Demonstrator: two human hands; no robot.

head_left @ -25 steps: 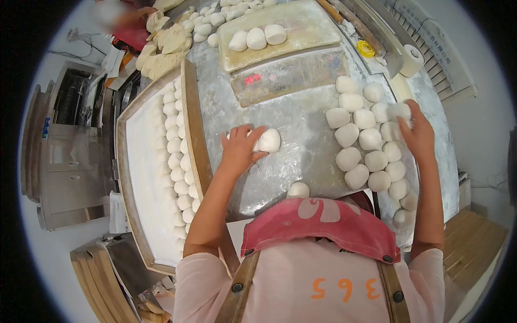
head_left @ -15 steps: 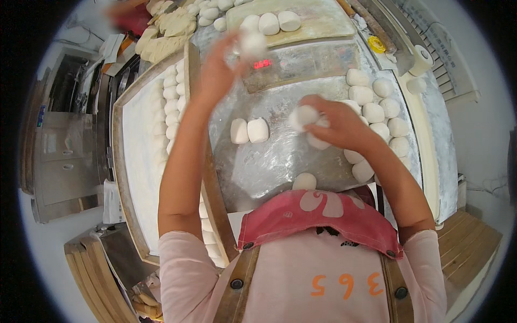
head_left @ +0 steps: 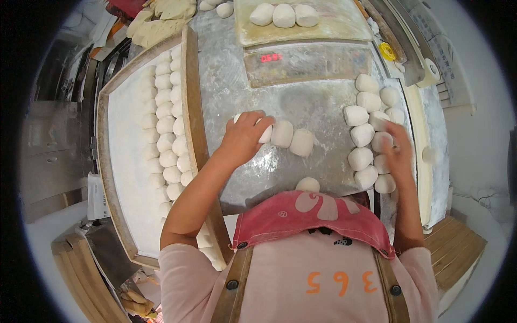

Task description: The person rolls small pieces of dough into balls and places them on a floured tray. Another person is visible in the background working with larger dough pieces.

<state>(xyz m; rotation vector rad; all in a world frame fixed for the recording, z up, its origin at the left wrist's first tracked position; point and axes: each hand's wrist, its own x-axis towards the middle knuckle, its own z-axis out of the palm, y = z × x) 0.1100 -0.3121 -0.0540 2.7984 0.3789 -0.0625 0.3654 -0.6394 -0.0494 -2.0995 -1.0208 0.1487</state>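
A slanting row of white dough balls lies on the floured steel table (head_left: 253, 177). My left hand (head_left: 245, 137) is over the row's left end, its fingers closed round a dough ball (head_left: 264, 132). Two more dough balls, one in the middle (head_left: 282, 134) and one at the right end (head_left: 302, 142), continue the row past my fingertips. At the right side of the table, my right hand (head_left: 398, 153) reaches into a cluster of dough balls. Its thumb and fingers curve round one dough ball (head_left: 382, 141) there, slightly blurred.
Beyond the row stands a scale (head_left: 312, 64) with a red display; three dough balls (head_left: 284, 16) sit on its floury plate (head_left: 334, 29). On the left, a wooden-rimmed tray (head_left: 193, 102) holds rows of dough balls. One dough ball (head_left: 307, 184) lies by my apron. Dough slabs (head_left: 161, 27) lie far left.
My left hand has come down from the scale to the dough row on the table. My right hand has moved right, from mid-table to the cluster. The table row has grown and shifted.
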